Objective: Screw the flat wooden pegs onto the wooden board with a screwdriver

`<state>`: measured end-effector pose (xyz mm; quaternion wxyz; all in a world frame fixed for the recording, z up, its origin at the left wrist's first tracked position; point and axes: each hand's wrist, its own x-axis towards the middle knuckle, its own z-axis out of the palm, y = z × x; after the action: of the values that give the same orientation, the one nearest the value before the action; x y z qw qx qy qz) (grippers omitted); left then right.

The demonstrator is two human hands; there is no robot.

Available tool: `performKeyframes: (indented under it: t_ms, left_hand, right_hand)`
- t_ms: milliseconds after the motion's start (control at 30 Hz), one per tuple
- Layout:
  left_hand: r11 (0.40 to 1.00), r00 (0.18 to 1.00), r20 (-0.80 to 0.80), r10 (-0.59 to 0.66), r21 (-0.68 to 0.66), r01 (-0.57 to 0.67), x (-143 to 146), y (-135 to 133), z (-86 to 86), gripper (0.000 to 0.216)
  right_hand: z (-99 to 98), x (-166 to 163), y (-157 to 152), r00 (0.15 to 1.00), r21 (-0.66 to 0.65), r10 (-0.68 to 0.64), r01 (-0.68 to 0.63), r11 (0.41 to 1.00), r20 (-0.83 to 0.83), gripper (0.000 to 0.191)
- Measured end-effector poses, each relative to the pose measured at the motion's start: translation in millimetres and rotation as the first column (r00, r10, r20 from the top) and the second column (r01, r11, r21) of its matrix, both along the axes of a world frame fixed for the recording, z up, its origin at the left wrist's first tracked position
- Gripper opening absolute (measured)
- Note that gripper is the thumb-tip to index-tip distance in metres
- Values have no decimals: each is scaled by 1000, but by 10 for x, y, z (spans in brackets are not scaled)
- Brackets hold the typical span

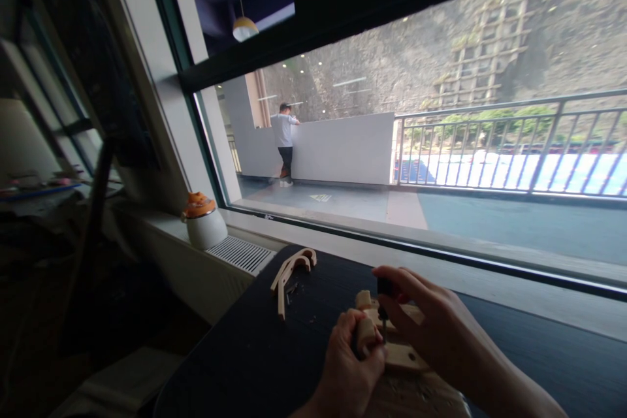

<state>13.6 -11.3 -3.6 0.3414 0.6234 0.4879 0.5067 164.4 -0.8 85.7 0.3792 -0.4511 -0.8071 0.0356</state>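
Observation:
My right hand (435, 320) is closed around the dark handle of a screwdriver (383, 284). Its thin shaft points down, and the tip ends close to my left fingertips. My left hand (347, 362) grips a rounded wooden piece (366, 334), part of a pale wooden assembly with flat slats. One slat (402, 357) shows a dark hole near my right wrist. Exactly where the tip meets the wood is hidden by my fingers. Two curved, hook-shaped wooden parts (282, 294) lie farther left on the dark table.
Several small dark screws (290, 292) lie beside the curved parts on the dark table (235, 353). A white pot with an orange top (206, 225) stands on the sill near a vent grille (241, 255). Beyond the window, a person (284, 144) stands at a white wall.

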Motion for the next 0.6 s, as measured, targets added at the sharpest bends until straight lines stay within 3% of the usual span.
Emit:
performKeyframes:
  t_ms: [167,600]
  left_hand:
    - [1000,1000,5,-1,-9,1,2,-5,-7,12]
    - [1000,1000,20,-1,12,1,0,10,-23,13]
  right_hand:
    - [-48,0,10,999,-113,-12,7,994,-47,30]
    - [24,-19,-37,995,-189,-54,38,981,-80,22]
